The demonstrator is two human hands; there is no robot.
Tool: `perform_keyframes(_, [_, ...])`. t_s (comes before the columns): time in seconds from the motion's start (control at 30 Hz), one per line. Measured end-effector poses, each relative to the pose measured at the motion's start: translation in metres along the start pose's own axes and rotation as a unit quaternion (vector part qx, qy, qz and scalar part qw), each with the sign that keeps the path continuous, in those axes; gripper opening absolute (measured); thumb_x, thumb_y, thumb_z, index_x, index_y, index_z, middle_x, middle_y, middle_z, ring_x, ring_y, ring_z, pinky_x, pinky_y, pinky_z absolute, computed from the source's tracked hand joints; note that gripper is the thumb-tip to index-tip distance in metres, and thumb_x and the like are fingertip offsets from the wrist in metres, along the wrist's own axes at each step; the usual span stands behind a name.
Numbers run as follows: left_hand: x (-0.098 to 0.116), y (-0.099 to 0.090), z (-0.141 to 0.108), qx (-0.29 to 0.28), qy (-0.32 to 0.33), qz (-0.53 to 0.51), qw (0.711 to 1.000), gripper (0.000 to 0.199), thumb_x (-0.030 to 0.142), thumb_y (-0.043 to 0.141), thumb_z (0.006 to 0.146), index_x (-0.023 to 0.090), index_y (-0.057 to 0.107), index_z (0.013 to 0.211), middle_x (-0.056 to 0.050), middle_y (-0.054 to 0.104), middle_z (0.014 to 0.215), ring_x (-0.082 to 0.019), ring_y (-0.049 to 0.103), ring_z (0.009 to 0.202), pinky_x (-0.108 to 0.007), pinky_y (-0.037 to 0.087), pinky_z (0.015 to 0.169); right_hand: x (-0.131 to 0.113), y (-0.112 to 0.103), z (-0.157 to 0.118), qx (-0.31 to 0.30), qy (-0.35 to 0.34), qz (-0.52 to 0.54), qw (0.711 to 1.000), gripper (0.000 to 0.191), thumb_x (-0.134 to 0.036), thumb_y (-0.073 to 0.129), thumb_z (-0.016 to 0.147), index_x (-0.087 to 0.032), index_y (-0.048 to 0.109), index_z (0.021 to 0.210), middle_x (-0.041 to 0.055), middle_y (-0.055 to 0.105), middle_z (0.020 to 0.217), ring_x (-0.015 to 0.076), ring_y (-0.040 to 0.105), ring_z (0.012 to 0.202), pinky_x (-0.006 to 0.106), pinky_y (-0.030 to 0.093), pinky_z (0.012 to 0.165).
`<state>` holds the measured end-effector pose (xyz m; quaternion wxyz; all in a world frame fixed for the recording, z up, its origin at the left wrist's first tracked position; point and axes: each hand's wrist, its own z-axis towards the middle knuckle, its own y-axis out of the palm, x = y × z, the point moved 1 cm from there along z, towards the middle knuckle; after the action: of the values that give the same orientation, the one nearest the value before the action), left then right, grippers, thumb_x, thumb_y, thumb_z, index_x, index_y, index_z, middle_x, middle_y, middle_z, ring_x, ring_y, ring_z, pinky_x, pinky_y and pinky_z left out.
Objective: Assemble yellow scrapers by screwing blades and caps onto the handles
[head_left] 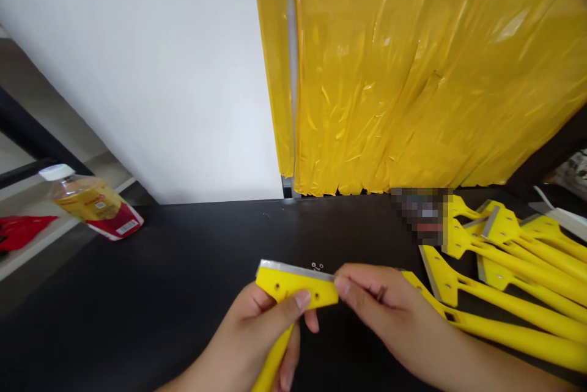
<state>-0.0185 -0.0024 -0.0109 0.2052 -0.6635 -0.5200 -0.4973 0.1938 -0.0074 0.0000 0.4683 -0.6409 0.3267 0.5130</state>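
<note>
A yellow scraper (296, 287) with a metal blade along its top edge is held low in the middle of the view. My left hand (261, 331) is closed round its neck, the thumb resting on the yellow head beside two small holes. The handle slants down out of view. At the right end of the blade, my right hand (389, 303) has thumb and finger pinched together against the corner; whether anything small is between them is hidden. Several more yellow scrapers (499, 309) lie in a pile to the right, heads pointing left.
A drink bottle (94, 203) with a white cap is at the left of the black table (192, 269). Behind stand a white panel (183, 74) and yellow plastic film (389, 74). Red material (27, 230) lies on a shelf at far left. A pixelated patch covers something beside the pile.
</note>
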Motion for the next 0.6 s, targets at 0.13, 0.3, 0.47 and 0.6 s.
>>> perform_keyframes(0.13, [0.010, -0.005, 0.001, 0.083, 0.053, 0.013, 0.995, 0.045, 0.057, 0.061, 0.096, 0.016, 0.067, 0.080, 0.004, 0.051, 0.037, -0.005, 0.035, 0.030, -0.013, 0.029, 0.035, 0.010, -0.021, 0.008, 0.101, -0.036, -0.162, 0.981, 0.034, -0.024, 0.042, 0.107, -0.028, 0.067, 0.129, -0.0032, 0.055, 0.074, 0.0153, 0.054, 0.068, 0.028, 0.044, 0.068])
perform_keyframes(0.3, [0.012, -0.010, 0.003, 0.086, 0.050, 0.015, 0.995, 0.044, 0.057, 0.061, 0.096, 0.016, 0.065, 0.080, 0.004, 0.051, 0.037, -0.006, 0.036, 0.030, -0.015, 0.029, 0.036, 0.019, -0.028, 0.016, 0.031, -0.095, -0.335, 0.937, 0.053, -0.003, 0.045, 0.093, -0.028, 0.071, 0.133, 0.0045, 0.074, 0.108, 0.0209, 0.072, 0.097, 0.035, 0.053, 0.088])
perform_keyframes(0.47, [0.007, -0.013, 0.003, 0.076, 0.040, 0.013, 0.996, 0.044, 0.059, 0.064, 0.093, 0.017, 0.065, 0.079, 0.003, 0.053, 0.037, -0.007, 0.038, 0.029, -0.016, 0.029, 0.034, 0.029, -0.018, 0.018, -0.001, -0.079, -0.407, 0.910, 0.055, -0.006, 0.050, 0.093, -0.031, 0.069, 0.137, 0.0041, 0.076, 0.113, 0.0247, 0.075, 0.099, 0.037, 0.056, 0.089])
perform_keyframes(0.6, [0.005, -0.010, 0.002, 0.085, 0.042, 0.011, 0.995, 0.047, 0.062, 0.062, 0.093, 0.018, 0.065, 0.078, 0.003, 0.053, 0.037, -0.007, 0.036, 0.028, -0.016, 0.029, 0.032, 0.032, -0.015, 0.020, 0.004, -0.077, -0.397, 0.915, 0.047, -0.009, 0.053, 0.095, -0.031, 0.071, 0.133, 0.0032, 0.076, 0.108, 0.0242, 0.074, 0.097, 0.036, 0.054, 0.086])
